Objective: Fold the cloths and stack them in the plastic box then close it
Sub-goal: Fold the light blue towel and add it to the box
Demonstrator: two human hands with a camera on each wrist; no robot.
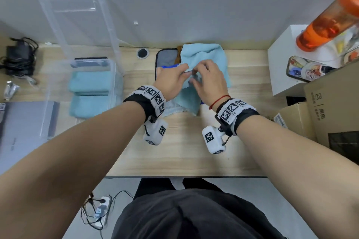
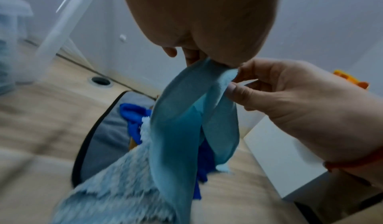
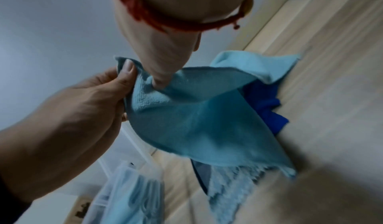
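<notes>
Pinching same edge of light blue cloth point(image 1: 204, 56): left hand point(image 1: 171, 81), right hand point(image 1: 208, 81). Best slide hands apart to corners, pull taut, then fold. Plastic box point(image 1: 113, 75) sits left, lid open.

light blue cloth point(image 1: 204, 54): lifted, unfolded, draped over cloth pile at desk's back | plastic box point(image 1: 114, 75): clear, open, left of pile | two folded light blue cloths point(image 1: 89, 93) inside | lid point(image 1: 77, 17): upright against wall

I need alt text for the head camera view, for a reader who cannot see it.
Both hands, left hand and right hand, pinch a light blue cloth above a wooden desk. At left, an open clear plastic box holds folded blue cloths.
</notes>
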